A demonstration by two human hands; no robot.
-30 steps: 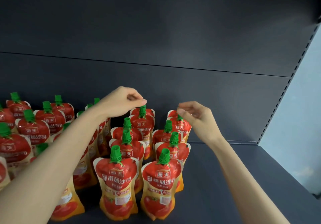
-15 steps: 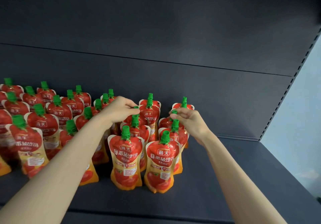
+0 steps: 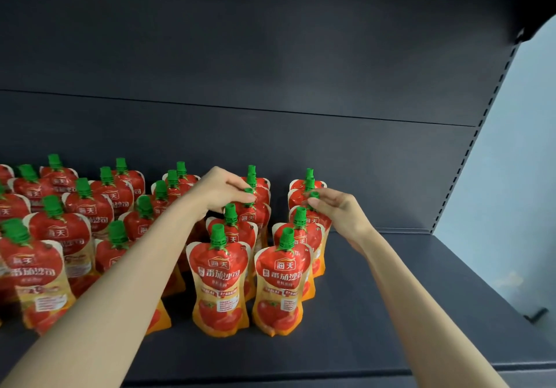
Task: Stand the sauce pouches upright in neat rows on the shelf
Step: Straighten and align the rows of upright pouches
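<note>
Two rows of sauce pouches (image 3: 311,238) run back from the shelf (image 3: 376,321) edge, all upright. Front left pouch (image 3: 220,285) and front right pouch (image 3: 281,288): red tomato print, green spout, logo "海天", below it "番茄沙司"; smaller print unreadable. Farther back, left hand (image 3: 221,190) pinches the left-row cap (image 3: 249,191), third pouch; right hand (image 3: 337,211) pinches the right-row cap (image 3: 313,195), third pouch. Further pouches (image 3: 60,237) stand left of the left forearm. Behind: dark back panel (image 3: 270,147).
</note>
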